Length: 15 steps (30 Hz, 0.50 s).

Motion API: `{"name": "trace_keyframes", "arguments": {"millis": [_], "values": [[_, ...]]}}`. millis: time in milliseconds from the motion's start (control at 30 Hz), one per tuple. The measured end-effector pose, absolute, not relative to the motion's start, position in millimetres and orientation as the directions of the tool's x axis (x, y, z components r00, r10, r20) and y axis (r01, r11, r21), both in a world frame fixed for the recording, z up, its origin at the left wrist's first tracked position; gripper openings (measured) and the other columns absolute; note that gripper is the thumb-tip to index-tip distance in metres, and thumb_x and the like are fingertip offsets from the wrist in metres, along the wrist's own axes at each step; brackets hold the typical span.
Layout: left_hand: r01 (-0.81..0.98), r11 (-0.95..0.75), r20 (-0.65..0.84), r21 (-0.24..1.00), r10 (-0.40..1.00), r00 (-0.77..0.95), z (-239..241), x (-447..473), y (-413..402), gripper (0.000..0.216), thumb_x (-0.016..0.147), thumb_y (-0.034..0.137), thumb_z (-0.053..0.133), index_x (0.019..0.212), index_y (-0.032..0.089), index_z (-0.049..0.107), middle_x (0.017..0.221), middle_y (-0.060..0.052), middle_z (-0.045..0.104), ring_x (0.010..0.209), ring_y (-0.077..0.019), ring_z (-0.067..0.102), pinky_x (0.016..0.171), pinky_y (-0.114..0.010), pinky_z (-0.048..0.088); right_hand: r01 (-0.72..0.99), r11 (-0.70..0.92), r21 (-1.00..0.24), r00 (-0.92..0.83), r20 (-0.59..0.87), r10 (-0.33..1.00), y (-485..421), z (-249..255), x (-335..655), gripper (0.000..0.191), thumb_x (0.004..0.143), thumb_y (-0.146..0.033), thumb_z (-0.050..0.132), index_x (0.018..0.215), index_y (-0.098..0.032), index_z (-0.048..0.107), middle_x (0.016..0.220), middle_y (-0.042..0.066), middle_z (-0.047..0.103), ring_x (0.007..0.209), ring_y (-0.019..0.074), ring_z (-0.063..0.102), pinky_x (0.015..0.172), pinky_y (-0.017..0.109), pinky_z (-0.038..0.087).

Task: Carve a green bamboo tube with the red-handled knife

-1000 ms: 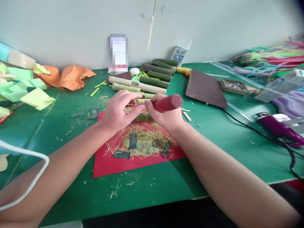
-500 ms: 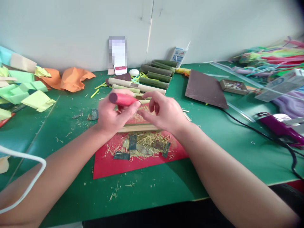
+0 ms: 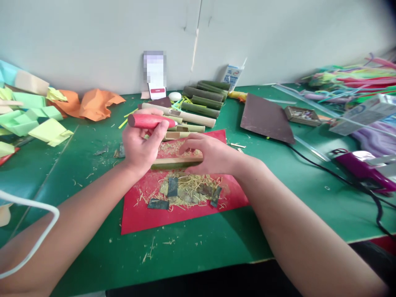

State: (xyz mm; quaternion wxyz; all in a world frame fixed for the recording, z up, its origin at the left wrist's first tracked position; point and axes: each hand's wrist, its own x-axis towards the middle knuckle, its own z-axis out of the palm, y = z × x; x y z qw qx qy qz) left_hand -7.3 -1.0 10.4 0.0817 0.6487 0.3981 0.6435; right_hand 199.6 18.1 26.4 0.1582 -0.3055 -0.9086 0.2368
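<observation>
left hand (image 3: 140,144): fingers were clamped on red-handled tool (image 3: 148,121); right hand (image 3: 213,155): fingers stood apart at right end of bamboo piece (image 3: 168,164)

a green table (image 3: 213,237) meets a pale wall (image 3: 93,41) — vertically seamed

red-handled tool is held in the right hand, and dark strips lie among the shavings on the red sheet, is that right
Not quite: the head view shows the red-handled tool in the left hand, not the right hand. The dark strips do lie among the shavings on the red sheet.
</observation>
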Motion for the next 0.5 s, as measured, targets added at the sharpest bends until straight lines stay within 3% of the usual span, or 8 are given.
{"name": "trace_keyframes", "arguments": {"millis": [167, 233, 333, 500], "values": [[0.413, -0.649, 0.753, 0.640, 0.636, -0.169, 10.0, -6.7, -0.4, 0.031, 0.088, 0.054, 0.064, 0.098, 0.024, 0.065, 0.072, 0.001, 0.065, 0.058, -0.0112, 0.056, 0.052, -0.028, 0.045, 0.478, 0.741, -0.472, -0.721, 0.270, 0.638, 24.1, 21.3, 200.6, 0.016, 0.081, -0.021, 0.064, 0.096, -0.020, 0.068, 0.099, 0.007, 0.065, 0.093, 0.0212, 0.060, 0.080, 0.034, 0.046], [0.393, -0.647, 0.743, 0.653, 0.648, -0.167, 9.0, -6.9, -0.5, 0.030, 0.088, 0.053, 0.065, 0.098, 0.025, 0.065, 0.073, 0.001, 0.065, 0.054, -0.0101, 0.054, 0.050, -0.028, 0.043, 0.479, 0.739, -0.474, -0.696, 0.308, 0.649, 25.6, 19.7, 200.8, 0.015, 0.085, -0.019, 0.056, 0.092, -0.020, 0.069, 0.098, 0.007, 0.066, 0.091, 0.0198, 0.061, 0.079, 0.033, 0.045], [0.416, -0.620, 0.721, 0.665, 0.679, -0.142, 7.2, -7.3, -0.8, 0.031, 0.090, 0.053, 0.062, 0.100, 0.024, 0.064, 0.073, 0.001, 0.065, 0.052, -0.0095, 0.053, 0.049, -0.027, 0.043, 0.531, 0.699, -0.480, -0.676, 0.257, 0.690, 26.5, 18.1, 200.9, 0.014, 0.082, -0.026, 0.064, 0.093, -0.020, 0.071, 0.097, 0.007, 0.067, 0.090, 0.0199, 0.061, 0.076, 0.032, 0.045], [0.393, -0.606, 0.693, 0.691, 0.711, -0.123, 0.8, -7.4, 2.3, 0.034, 0.089, 0.055, 0.063, 0.097, 0.022, 0.064, 0.075, 0.000, 0.067, 0.055, -0.0097, 0.056, 0.051, -0.025, 0.045, 0.624, 0.635, -0.455, -0.642, 0.165, 0.749, 28.4, 16.6, 201.3, 0.030, 0.072, -0.027, 0.074, 0.101, -0.023, 0.072, 0.101, 0.006, 0.069, 0.094, 0.0223, 0.060, 0.074, 0.032, 0.045]]}}
